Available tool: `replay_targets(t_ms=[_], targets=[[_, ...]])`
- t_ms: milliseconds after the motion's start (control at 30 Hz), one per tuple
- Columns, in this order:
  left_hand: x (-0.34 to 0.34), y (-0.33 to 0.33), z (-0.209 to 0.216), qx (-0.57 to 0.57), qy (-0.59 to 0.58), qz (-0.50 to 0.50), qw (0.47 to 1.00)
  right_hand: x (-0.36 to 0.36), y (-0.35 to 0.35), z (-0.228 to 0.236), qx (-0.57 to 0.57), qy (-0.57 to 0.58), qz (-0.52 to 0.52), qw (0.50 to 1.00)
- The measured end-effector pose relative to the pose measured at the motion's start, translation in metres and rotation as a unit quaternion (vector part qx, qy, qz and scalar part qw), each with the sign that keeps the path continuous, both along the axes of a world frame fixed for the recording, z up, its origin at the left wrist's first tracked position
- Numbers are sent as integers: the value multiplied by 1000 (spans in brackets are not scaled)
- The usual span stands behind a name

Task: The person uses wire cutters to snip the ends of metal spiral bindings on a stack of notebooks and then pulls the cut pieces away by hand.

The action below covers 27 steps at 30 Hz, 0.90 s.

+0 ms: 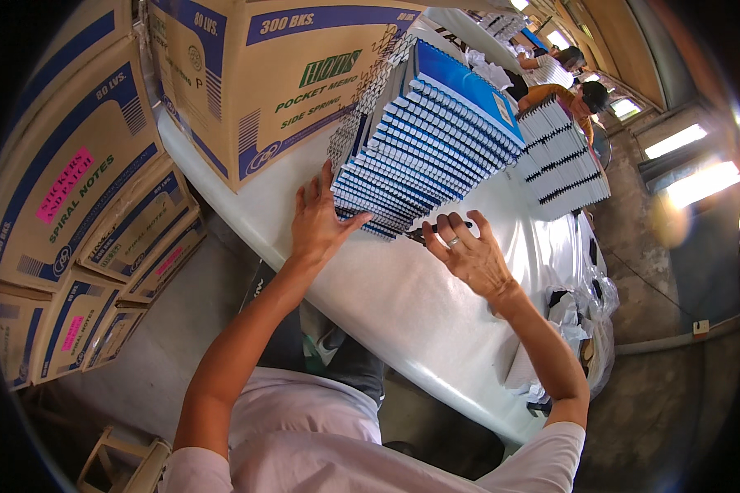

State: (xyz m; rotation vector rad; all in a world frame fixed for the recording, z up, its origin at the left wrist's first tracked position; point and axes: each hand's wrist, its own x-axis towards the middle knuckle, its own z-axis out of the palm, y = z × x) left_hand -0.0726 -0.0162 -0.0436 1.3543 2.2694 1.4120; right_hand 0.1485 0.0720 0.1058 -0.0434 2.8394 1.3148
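A tall stack of spiral notebooks (423, 135) with blue covers stands on the white-covered table, wire bindings and page edges facing me. My left hand (316, 222) rests against the stack's near left corner, fingers spread up one side and thumb along its lower front. Close to the lower front of the stack, my right hand (467, 251) has its fingers curled around a small dark hand tool (417, 236). The tool's tip points toward the lowest notebooks, and its exact kind is partly hidden by the fingers. A ring shows on this hand.
A large cardboard box (296, 78) stands behind left on the table (370, 304). More cartons (82, 172) are piled at the left. Another notebook stack (561, 160) is at the right, near plastic wrap (600, 304). Two people (563, 66) sit farther back. A wooden stool (123, 460) is lower left.
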Motion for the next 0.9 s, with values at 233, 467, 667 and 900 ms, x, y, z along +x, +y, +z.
replay_targets(t_ms=[233,467,667,900], targets=[[-1,3,-4,33,40,6,999,0,16,-6,69,-20,77,994],[0,-2,3,-9,15,-1,1000,-2,-22,-44,-38,31,-173,984],[1,-2,6,-10,-16,-3,1000,-2,-12,1,6,28,21,999],[2,0,3,-12,-4,0,1000,0,5,-1,104,-16,84,991]])
